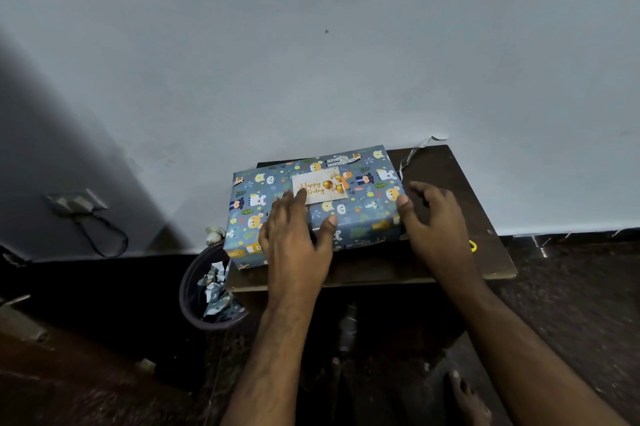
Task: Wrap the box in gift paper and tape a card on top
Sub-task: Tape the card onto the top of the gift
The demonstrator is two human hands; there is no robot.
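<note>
The box (360, 214), wrapped in blue paper with cartoon animals, lies on a small dark wooden table (460, 190). A white "Happy Birthday" card (320, 184) with gold balloons sits on its top face. My left hand (294, 238) rests flat on the box's top, fingers straight, fingertips touching the card's lower left corner. My right hand (433, 217) is at the box's right end, thumb against the box's edge, fingers spread and loosely bent beside it.
A dark round bin (194, 287) holding crumpled paper scraps stands on the floor left of the table. A yellow object (472, 246) peeks out by my right wrist. A paper strip (415, 151) hangs near the wall. A wall socket with cable (78, 203) is far left.
</note>
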